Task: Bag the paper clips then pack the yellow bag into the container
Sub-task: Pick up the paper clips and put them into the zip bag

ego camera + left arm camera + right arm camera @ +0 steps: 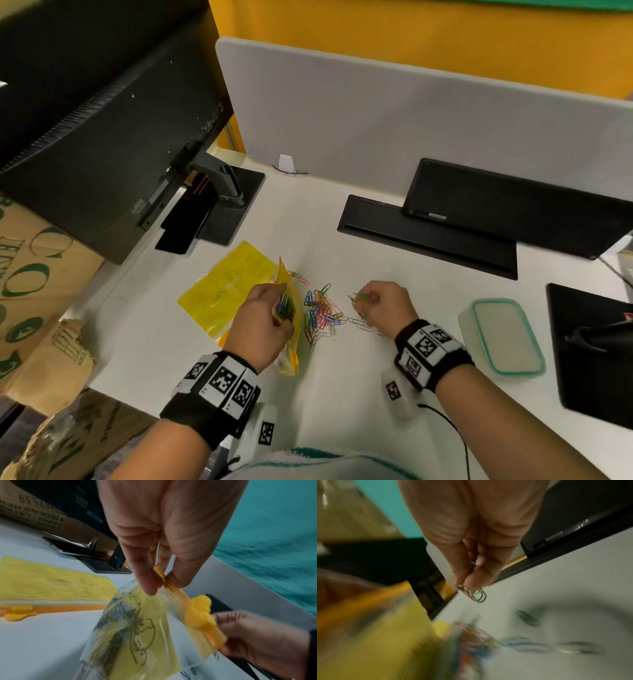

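A yellow zip bag (295, 317) (145, 628) stands tilted on the white desk, with coloured paper clips showing inside it. My left hand (279, 299) (159, 584) pinches its orange zipper strip (178, 593) and holds the mouth up. Just right of it lies a loose pile of paper clips (322, 311) (474, 632). My right hand (368, 303) (467, 584) hovers right of the pile and pinches a small bunch of clips (358, 297) (477, 596). The container (503, 337), pale with a teal-rimmed lid, sits at the right.
A second yellow bag (229, 287) (51, 581) lies flat left of the held one. A black monitor (102, 137) and its stand base (233, 202) crowd the left. A black cable tray (428, 236), a grey partition (411, 120) and a black pad (589, 349) border the workspace.
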The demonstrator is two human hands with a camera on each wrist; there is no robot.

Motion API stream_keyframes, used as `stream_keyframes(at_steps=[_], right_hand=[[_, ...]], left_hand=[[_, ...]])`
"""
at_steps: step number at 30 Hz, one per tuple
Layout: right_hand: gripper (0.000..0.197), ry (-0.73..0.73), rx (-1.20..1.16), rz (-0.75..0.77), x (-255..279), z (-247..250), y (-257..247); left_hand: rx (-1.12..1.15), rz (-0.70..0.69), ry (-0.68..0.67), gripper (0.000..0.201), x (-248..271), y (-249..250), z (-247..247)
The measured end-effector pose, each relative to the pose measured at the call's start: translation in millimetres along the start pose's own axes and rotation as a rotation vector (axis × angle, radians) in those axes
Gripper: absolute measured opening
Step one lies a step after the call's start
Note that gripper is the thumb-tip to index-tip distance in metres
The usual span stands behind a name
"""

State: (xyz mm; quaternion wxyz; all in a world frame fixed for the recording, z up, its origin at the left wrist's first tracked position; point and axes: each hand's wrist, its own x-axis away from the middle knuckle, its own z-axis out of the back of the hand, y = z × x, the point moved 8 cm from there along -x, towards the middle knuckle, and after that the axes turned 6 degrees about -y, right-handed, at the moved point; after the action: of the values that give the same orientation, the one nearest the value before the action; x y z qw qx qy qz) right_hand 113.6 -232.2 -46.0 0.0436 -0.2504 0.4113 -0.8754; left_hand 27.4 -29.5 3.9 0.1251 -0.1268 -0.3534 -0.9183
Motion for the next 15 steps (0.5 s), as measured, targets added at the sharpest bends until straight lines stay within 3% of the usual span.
stream_keyframes(at_steps=[3,5,7,12,15], right_hand=[[0.012,-0.156,-0.351,0.049,13.1,-7.0,-50.7],[0.009,-0.235,-0.407,0.090,17.8,-20.3,-83.5],[0.007,-0.261,-0.344,0.083,17.4,-37.4,-100.8],[0.037,-0.266,-0.153,-0.025,14.6,-61.9,-100.2],[0.021,-0.255,-0.140,0.006,14.4,-61.6,-101.1]], left_hand=[[0.016,-0.027,-0.020,0.070,0.9,5.0,-2.8],[0.020,-0.041,-0.027,0.072,1.1,6.9,-4.1],[0.025,-0.047,-0.019,0.071,1.3,7.2,-3.4],[0.030,-0.038,0.027,0.070,2.8,1.2,-0.4],[0.035,-0.039,0.036,0.069,4.8,-3.7,2.6]])
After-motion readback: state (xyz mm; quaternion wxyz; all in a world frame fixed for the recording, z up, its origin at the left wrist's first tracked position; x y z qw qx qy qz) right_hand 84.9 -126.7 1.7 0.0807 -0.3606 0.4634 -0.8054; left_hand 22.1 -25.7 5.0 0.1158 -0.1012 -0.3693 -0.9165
